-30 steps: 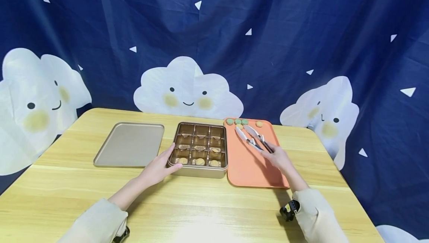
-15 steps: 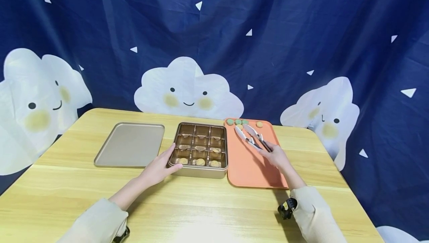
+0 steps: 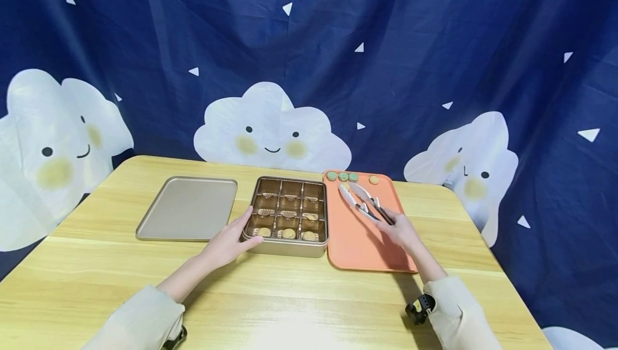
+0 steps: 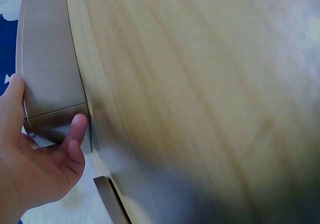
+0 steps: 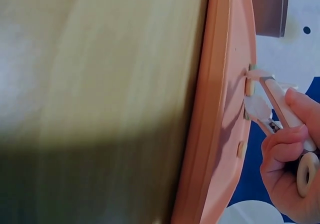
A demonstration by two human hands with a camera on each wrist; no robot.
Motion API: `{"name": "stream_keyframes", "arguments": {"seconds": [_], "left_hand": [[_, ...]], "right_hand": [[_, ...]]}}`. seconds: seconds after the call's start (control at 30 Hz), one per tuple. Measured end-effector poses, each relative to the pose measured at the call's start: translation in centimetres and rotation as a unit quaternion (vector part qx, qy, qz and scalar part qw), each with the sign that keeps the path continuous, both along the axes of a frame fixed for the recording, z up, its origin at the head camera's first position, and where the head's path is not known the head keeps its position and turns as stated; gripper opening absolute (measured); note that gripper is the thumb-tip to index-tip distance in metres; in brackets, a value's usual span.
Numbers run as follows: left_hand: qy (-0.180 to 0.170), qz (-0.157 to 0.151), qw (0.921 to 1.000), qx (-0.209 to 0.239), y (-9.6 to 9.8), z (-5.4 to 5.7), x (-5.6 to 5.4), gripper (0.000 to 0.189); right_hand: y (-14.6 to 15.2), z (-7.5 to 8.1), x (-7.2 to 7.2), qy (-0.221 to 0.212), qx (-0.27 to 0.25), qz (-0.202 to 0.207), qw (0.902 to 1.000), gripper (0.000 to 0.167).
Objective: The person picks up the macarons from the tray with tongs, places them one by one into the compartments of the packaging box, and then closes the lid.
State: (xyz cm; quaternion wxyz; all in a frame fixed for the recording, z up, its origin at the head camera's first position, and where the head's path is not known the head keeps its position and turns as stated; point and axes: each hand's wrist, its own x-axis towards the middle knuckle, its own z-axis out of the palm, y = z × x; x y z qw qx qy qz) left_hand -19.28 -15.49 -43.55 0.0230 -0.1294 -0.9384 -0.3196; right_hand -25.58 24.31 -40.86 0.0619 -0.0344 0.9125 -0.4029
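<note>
A gold metal tin (image 3: 289, 248) with a brown plastic divider stands mid-table. Its front row holds three yellow macarons (image 3: 288, 233), and another lies in the right compartment behind. My left hand (image 3: 227, 245) grips the tin's front left corner, thumb along the front rim, fingers at the left side. Silver tongs (image 3: 365, 203) are held in my right hand (image 3: 398, 227) above the orange tray (image 3: 359, 250). The tong tips stand apart, either side of a yellow macaron (image 5: 249, 87) on the tray, partly hidden in the head view.
Three green macarons (image 3: 343, 176) line the tray's far edge, with a single yellow macaron (image 3: 374, 180) to their right. Left of the tin lies a flat gold lid (image 3: 188, 209). A blue curtain (image 3: 309, 44) with clouds hangs behind the wooden table (image 3: 270, 307).
The tongs have shifted slightly toward me, showing more of the green macarons behind them. My left hand and the tin have stayed in place.
</note>
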Motion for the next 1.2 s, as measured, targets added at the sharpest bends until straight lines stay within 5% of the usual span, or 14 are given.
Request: {"name": "stream_keyframes", "arguments": {"seconds": [0.7,1.2], "left_hand": [[-0.003,0.000,1.0000,0.000,0.0,0.0,0.0,0.086],[0.003,-0.003,1.0000,0.003,-0.1,-0.1,0.0,0.085]], "right_hand": [[1.7,0.6,4.3,0.013,0.000,0.022,0.9997,0.062],[-2.3,3.3,7.1,0.041,-0.079,0.104,0.9906,0.058]]}}
